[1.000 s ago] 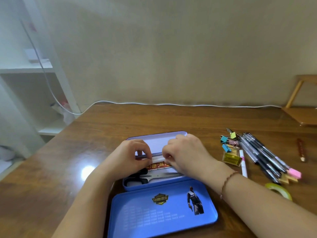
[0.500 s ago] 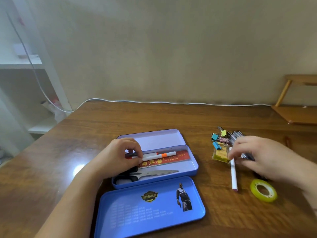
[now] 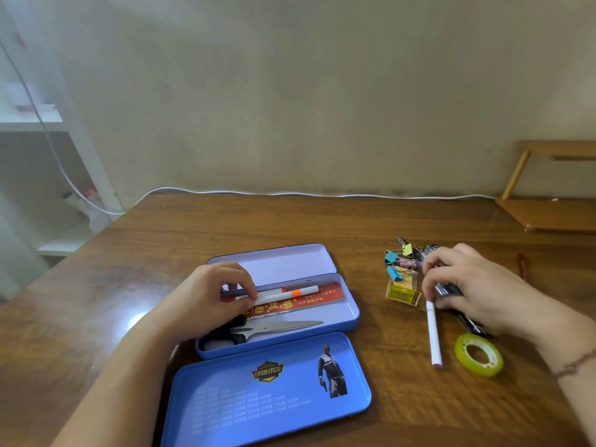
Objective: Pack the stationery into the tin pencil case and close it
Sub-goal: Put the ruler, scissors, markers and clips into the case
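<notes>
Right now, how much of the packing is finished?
Done: scissors, red ruler and white pen lie in the tin case. In hand: right hand reaching into the pen pile. Left: binder clips, tape roll, closing the lid.

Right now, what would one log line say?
left hand: holding pens in tin | right hand: gripping pens on table | lid: open

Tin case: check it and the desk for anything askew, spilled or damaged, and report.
Nothing stands out. The case lies open with scissors, a ruler and pens flat inside, the left hand on the pens. The right hand grips the loose pens beside the clips; the tape lies flat.
</notes>
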`<act>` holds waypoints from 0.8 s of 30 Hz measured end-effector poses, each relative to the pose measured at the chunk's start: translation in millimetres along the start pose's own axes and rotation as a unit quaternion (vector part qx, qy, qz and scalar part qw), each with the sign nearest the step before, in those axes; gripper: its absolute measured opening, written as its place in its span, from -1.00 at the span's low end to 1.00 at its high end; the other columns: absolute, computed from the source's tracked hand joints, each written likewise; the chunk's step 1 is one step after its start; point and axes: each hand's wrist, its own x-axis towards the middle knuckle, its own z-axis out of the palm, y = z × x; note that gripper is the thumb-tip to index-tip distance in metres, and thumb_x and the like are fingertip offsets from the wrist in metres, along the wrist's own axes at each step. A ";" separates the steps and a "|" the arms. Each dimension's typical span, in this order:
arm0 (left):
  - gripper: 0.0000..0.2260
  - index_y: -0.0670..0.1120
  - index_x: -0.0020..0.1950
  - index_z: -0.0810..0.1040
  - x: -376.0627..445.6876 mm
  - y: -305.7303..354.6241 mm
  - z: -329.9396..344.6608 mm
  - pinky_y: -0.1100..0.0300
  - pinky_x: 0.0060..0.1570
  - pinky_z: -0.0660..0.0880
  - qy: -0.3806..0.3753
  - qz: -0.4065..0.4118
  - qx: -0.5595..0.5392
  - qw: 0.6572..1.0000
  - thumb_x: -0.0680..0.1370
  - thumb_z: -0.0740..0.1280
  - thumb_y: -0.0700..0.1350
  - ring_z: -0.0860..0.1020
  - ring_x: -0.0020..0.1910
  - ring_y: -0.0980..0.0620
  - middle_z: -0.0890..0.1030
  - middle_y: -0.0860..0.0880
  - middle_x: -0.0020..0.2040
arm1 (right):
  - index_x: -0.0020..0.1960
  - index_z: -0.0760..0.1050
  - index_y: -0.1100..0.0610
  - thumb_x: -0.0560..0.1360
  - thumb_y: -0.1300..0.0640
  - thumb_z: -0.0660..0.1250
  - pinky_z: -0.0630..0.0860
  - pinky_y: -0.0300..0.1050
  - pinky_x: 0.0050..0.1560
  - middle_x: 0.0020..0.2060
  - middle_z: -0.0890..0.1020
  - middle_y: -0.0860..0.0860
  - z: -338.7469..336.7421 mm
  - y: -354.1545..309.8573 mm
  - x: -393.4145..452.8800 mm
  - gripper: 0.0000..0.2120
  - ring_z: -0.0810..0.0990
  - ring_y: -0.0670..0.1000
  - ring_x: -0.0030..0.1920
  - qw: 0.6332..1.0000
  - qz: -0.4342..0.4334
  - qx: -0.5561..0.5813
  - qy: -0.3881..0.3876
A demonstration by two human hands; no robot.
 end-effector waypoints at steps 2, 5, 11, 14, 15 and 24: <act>-0.76 0.16 -0.25 0.64 0.1 0.3 -0.4 0.45 -0.17 0.39 0.003 -0.002 -0.006 1.000 0.44 0.50 -0.20 0.59 -0.11 0.08 0.64 0.17 -0.11 | -0.14 0.46 -0.36 0.40 -0.05 0.49 0.49 -0.15 -0.01 0.10 0.33 -0.42 -0.8 2.5 -1.3 -0.75 0.28 -0.27 0.13 0.999 -0.006 0.023 -0.021; -0.77 0.16 -0.25 0.65 0.4 0.3 -0.7 0.44 -0.15 0.40 0.004 -0.005 -0.008 1.000 0.44 0.50 -0.20 0.60 -0.09 0.08 0.65 0.17 -0.10 | -0.05 0.45 -0.40 0.40 0.01 0.50 0.47 -0.11 0.07 0.10 0.34 -0.48 -0.6 3.0 -2.0 -0.65 0.26 -0.30 0.18 0.998 -0.028 0.054 -0.034; -0.75 0.15 -0.24 0.69 0.2 1.1 -1.7 0.48 -0.13 0.40 -0.001 -0.013 -0.020 1.000 0.43 0.51 -0.24 0.61 -0.06 0.13 0.64 0.20 -0.08 | -0.10 0.46 -0.47 0.42 -0.01 0.49 0.45 -0.15 0.05 0.03 0.35 -0.46 2.3 3.6 -0.3 -0.65 0.27 -0.34 0.14 0.996 -0.029 0.071 -0.035; -0.75 0.16 -0.23 0.71 -0.1 1.2 -3.1 0.48 -0.13 0.43 -0.004 -0.026 -0.029 0.999 0.43 0.52 -0.23 0.61 -0.05 0.17 0.64 0.24 -0.07 | -0.06 0.46 -0.48 0.42 -0.02 0.48 0.46 -0.11 0.04 0.01 0.35 -0.44 5.1 4.9 0.5 -0.64 0.28 -0.32 0.12 0.996 -0.027 0.073 -0.040; -0.75 0.16 -0.23 0.71 -0.2 1.0 -3.4 0.47 -0.12 0.43 -0.006 -0.029 -0.029 0.999 0.43 0.52 -0.22 0.61 -0.05 0.17 0.63 0.25 -0.06 | -0.06 0.47 -0.47 0.41 -0.01 0.48 0.47 -0.10 0.05 0.01 0.36 -0.43 5.4 5.2 0.4 -0.65 0.28 -0.31 0.12 0.996 -0.029 0.073 -0.040; -0.79 0.14 -0.21 0.71 0.1 -0.7 -5.2 0.43 -0.12 0.44 -0.014 -0.028 -0.034 0.999 0.45 0.52 -0.20 0.61 -0.06 0.14 0.64 0.22 -0.07 | -0.11 0.60 -0.23 0.41 0.12 0.48 0.45 -0.10 0.03 -0.01 0.56 -0.30 -21.2 -31.3 -7.1 -0.76 0.45 -0.10 0.13 0.975 -0.120 0.164 0.091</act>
